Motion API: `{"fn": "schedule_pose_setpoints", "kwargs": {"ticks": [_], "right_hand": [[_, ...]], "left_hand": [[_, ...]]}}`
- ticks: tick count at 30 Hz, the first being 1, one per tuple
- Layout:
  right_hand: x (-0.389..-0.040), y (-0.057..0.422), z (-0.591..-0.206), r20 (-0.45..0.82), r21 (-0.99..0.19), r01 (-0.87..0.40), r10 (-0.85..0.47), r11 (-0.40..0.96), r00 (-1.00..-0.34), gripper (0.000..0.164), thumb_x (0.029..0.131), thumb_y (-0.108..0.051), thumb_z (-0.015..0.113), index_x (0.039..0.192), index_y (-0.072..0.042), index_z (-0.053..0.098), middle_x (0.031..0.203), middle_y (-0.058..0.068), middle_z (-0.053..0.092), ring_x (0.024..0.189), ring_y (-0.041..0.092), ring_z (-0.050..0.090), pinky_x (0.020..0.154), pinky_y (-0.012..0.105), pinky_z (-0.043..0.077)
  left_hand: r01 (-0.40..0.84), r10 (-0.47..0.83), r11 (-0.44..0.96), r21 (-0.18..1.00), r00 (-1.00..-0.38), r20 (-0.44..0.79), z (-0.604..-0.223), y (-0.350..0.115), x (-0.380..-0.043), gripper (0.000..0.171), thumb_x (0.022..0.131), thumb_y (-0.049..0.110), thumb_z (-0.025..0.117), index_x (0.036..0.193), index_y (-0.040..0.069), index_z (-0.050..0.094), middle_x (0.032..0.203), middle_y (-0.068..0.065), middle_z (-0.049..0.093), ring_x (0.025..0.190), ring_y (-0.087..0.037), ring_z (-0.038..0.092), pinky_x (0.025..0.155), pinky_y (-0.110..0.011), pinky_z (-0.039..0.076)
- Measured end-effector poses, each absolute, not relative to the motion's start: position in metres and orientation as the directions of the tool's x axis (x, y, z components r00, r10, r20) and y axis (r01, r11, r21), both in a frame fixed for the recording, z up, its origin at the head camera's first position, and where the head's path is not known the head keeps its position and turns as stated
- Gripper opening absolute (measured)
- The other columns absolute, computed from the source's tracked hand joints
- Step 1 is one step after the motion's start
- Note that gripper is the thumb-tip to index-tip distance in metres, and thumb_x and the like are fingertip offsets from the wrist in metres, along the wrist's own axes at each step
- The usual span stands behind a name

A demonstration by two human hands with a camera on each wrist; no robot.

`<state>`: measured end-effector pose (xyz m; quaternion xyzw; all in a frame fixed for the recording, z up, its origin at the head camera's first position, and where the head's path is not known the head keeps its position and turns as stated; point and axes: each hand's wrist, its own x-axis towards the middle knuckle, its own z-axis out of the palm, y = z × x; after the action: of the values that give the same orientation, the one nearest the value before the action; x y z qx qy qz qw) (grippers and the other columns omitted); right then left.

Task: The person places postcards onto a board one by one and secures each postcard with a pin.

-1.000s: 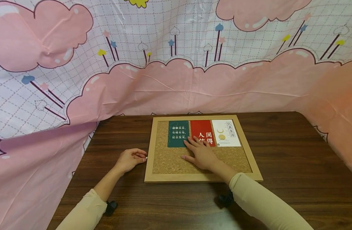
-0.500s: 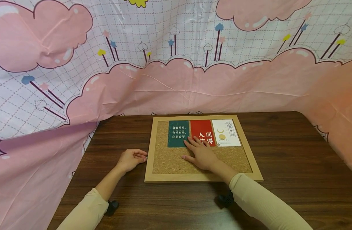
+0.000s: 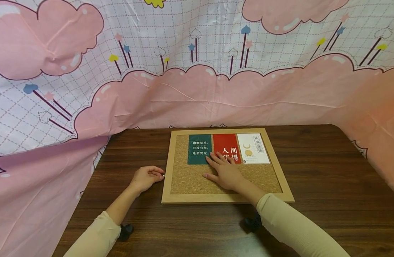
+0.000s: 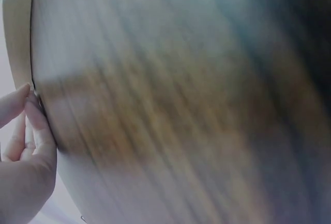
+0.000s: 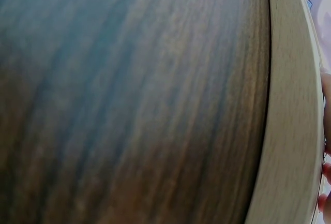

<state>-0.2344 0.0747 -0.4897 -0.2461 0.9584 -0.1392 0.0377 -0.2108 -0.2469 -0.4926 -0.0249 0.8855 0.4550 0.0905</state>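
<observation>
A cork board (image 3: 190, 182) in a pale wooden frame (image 3: 229, 198) lies on the table. Along its upper part sit a green card (image 3: 198, 148), a red card (image 3: 225, 142) and a white card (image 3: 252, 150), all printed with characters. My right hand (image 3: 227, 175) rests with spread fingers on the red card's lower part and the cork, one fingertip reaching the green card. At the frame's left edge, my left hand (image 3: 145, 179) pinches a small whitish thing (image 4: 34, 93) between thumb and forefinger. Mostly hidden by the fingertips, it is too small to tell its kind.
The dark wooden table (image 3: 328, 171) extends around the framed board. A pink and white patterned cloth (image 3: 216, 92) hangs behind it and along both sides. Black wrist devices (image 3: 126, 232) sit below both long sleeves.
The left fingertips shift very slightly at the frame's left edge, the whitish thing showing less half a second ago than now. The right hand, board and cards stay where they were.
</observation>
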Motion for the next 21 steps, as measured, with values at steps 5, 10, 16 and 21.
{"fn": "schedule_pose_setpoints", "kwargs": {"ticks": [5,10,16,21], "right_hand": [[-0.2349,0.0745,-0.4900,0.000,-0.282,-0.462,-0.482,0.841,-0.876,0.073,0.093,-0.061,0.048,0.152,-0.020,0.033,0.160,0.007,0.026,0.150,0.031,0.018,0.115,0.063,0.022],[-0.2351,0.0751,-0.4910,0.003,-0.287,-0.462,-0.481,0.839,-0.877,0.073,0.093,-0.061,0.048,0.152,-0.020,0.033,0.160,0.007,0.026,0.150,0.031,0.018,0.114,0.064,0.022],[-0.2357,0.0759,-0.4928,0.010,-0.279,-0.469,-0.486,0.838,-0.874,0.073,0.094,-0.061,0.047,0.152,-0.020,0.033,0.160,0.007,0.027,0.150,0.031,0.019,0.114,0.063,0.023],[-0.2359,0.0761,-0.4930,0.011,-0.276,-0.470,-0.487,0.838,-0.874,0.073,0.094,-0.061,0.047,0.152,-0.020,0.033,0.160,0.007,0.027,0.150,0.031,0.019,0.114,0.063,0.023]], "left_hand": [[-0.127,0.026,0.593,0.795,-0.984,-0.176,-0.4927,-0.2458,-0.2109,0.019,0.085,0.013,0.073,0.103,0.008,0.072,0.093,-0.004,0.071,0.078,-0.009,0.065,0.068,-0.024,0.050],[-0.129,0.027,0.583,0.802,-0.984,-0.178,-0.4930,-0.2439,-0.2120,0.018,0.085,0.012,0.073,0.102,0.008,0.073,0.094,-0.004,0.072,0.078,-0.009,0.066,0.068,-0.023,0.051],[-0.132,0.026,0.590,0.797,-0.983,-0.182,-0.4929,-0.2430,-0.2120,0.015,0.085,0.010,0.072,0.100,0.008,0.074,0.091,-0.003,0.072,0.077,-0.008,0.065,0.067,-0.022,0.051],[-0.128,0.028,0.600,0.790,-0.983,-0.180,-0.4923,-0.2427,-0.2115,0.014,0.086,0.010,0.072,0.099,0.008,0.075,0.090,-0.003,0.073,0.077,-0.008,0.065,0.068,-0.022,0.051]]}}
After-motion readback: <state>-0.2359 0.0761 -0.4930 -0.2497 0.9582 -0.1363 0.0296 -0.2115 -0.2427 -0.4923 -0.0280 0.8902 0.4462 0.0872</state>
